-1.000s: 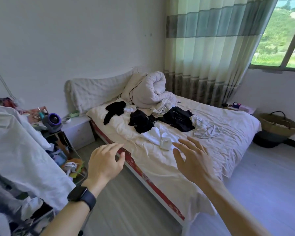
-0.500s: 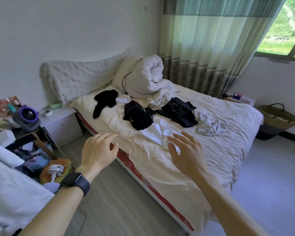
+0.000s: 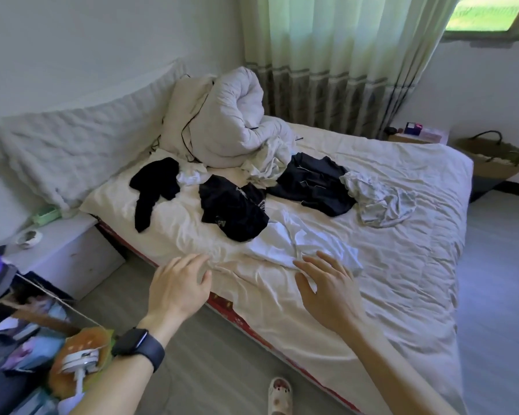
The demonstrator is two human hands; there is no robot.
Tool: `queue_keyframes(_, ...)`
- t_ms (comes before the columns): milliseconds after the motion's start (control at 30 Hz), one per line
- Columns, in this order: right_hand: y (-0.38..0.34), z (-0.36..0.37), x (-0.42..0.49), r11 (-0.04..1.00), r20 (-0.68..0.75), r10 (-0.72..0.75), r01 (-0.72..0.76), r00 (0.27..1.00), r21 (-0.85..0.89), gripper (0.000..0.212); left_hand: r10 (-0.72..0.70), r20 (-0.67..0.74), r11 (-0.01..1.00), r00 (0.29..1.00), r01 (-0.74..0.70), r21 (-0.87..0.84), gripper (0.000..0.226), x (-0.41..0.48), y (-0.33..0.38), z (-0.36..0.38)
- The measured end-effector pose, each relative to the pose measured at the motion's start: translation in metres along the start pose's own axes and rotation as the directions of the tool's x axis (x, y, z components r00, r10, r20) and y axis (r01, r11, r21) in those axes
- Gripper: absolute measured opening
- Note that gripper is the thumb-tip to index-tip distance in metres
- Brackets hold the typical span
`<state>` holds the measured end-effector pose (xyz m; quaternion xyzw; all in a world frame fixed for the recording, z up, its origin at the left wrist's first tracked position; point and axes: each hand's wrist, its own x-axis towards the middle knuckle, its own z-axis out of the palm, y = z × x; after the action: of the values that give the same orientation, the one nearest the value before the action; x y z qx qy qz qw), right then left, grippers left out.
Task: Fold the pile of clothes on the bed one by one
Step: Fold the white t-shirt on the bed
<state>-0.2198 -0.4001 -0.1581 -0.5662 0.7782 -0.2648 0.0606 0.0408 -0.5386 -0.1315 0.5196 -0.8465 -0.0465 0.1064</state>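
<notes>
While both hands hovered with fingers spread, holding nothing, the left hand [image 3: 177,290] hung over the bed's [image 3: 402,265] near edge and the right hand [image 3: 327,292] by the white shirt [image 3: 291,244], nearer it than half a second before. Behind it lay a black tee [image 3: 231,211] with unreadable print, a dark garment [image 3: 312,184] and a grey one [image 3: 378,199]. A basket [image 3: 492,157] stood beyond the far corner, its contents unclear.

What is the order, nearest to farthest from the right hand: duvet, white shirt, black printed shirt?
1. White shirt: at the fingertips of the right hand.
2. Black printed shirt: behind it, leftward.
3. Duvet: rolled up, far back.
</notes>
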Motion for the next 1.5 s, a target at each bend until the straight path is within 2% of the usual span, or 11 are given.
queue_keyframes(200,0.018,0.061,0.087,0.986,0.080,0.161,-0.163,0.984,0.021,0.034,0.040,0.138,0.998,0.990,-0.045,0.033,0.041,0.117,-0.028,0.036)
queue_keyframes(333,0.034,0.101,0.133,0.963,0.181,0.269,-0.270,0.946,-0.019,0.037,0.048,0.242,0.999,0.969,-0.044,-0.024,0.039,0.188,-0.039,0.067)
queue_keyframes(567,0.062,0.174,0.174,0.874,0.209,0.486,-0.478,0.848,-0.094,0.034,0.199,0.488,0.979,0.850,-0.189,-0.069,0.041,0.289,-0.050,0.175)
queue_keyframes(700,0.082,0.221,0.185,0.759,0.248,0.649,-0.630,0.719,-0.160,0.042,0.288,0.652,0.952,0.701,-0.284,-0.116,0.045,0.337,-0.057,0.257)
queue_keyframes(800,0.103,0.256,0.196,0.625,0.263,0.772,-0.766,0.578,-0.150,0.047,0.324,0.720,0.926,0.613,-0.360,-0.110,0.051,0.369,-0.066,0.313)
queue_keyframes(900,0.130,0.290,0.211,0.501,0.316,0.844,-0.849,0.434,-0.171,0.055,0.286,0.773,0.912,0.567,-0.409,-0.037,0.061,0.390,-0.083,0.362)
queue_keyframes(967,0.148,0.310,0.219,0.471,0.365,0.849,-0.860,0.382,-0.196,0.061,0.277,0.783,0.896,0.557,-0.445,0.000,0.068,0.396,-0.095,0.392)
queue_keyframes(1200,0.212,0.373,0.235,0.473,0.375,0.868,-0.775,0.326,-0.419,0.077,0.227,0.828,0.873,0.513,-0.485,0.061,0.081,0.398,-0.120,0.469)
queue_keyframes(1267,0.224,0.384,0.232,0.443,0.337,0.888,-0.782,0.314,-0.439,0.066,0.230,0.825,0.871,0.516,-0.487,0.062,0.072,0.393,-0.122,0.481)
queue_keyframes(1400,0.229,0.382,0.230,0.442,0.233,0.897,-0.798,0.377,-0.410,0.029,0.290,0.757,0.885,0.586,-0.465,0.020,0.042,0.392,-0.110,0.477)
queue_keyframes(1500,0.208,0.356,0.233,0.446,0.199,0.890,-0.875,0.410,-0.190,0.018,0.309,0.696,0.923,0.648,-0.380,-0.057,0.030,0.396,-0.099,0.438)
